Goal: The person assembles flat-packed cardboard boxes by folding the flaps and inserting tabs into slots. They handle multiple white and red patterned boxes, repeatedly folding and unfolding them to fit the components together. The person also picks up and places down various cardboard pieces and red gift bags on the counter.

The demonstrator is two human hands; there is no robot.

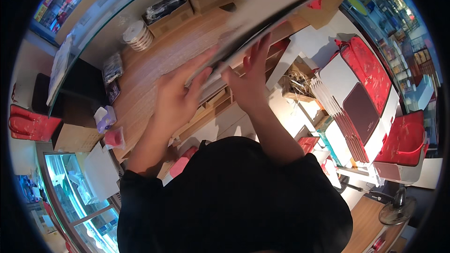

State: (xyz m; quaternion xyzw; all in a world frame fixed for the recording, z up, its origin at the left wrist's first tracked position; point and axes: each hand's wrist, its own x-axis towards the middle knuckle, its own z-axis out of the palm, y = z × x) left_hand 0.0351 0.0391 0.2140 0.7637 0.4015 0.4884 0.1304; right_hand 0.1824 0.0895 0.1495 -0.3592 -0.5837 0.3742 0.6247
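A pale flat cardboard piece (287,1) slants up and away above the wooden counter, blurred by motion. Along its lower side runs a dark gap, as if two layers stand slightly apart. My left hand (177,94) is closed on the near left end, thumb against the lower layer. My right hand (251,82) grips the lower edge from the right, its thumb near my left hand and its fingers reaching up along the gap. The far ends of the fingers on both hands are partly hidden by the cardboard.
The wooden counter (145,76) carries a stack of white ribbon spools (138,36) and open cartons (168,14) along the back. At the right, flat white sheets with red edges (335,112) lean near red gift bags (368,70). A glass shelf edge (101,33) runs at the left.
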